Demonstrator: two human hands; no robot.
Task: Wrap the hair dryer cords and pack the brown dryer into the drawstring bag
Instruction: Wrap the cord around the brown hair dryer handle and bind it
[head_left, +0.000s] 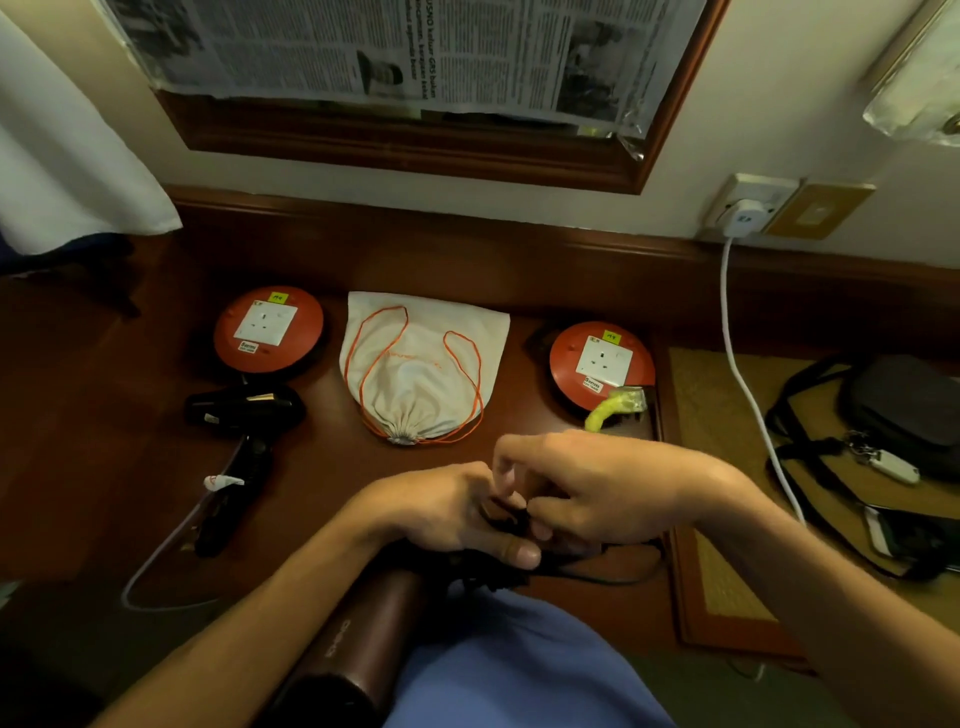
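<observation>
Desk (519, 270): bag (423, 364) between socket reels (267, 328).

both hands (519, 509) pinching black cord (511, 519), brown dryer (358, 644) below

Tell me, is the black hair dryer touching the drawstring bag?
Apart. The head view shows bare wooden tabletop between the black hair dryer and the drawstring bag.

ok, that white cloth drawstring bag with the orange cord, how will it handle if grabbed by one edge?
The white cloth drawstring bag lies flat and creased on the dark wooden desk, so it probably flops and sags, and looks light. Its neck is cinched shut, so it likely needs two hands to open. The loose orange cord loops may snag fingers.
</observation>
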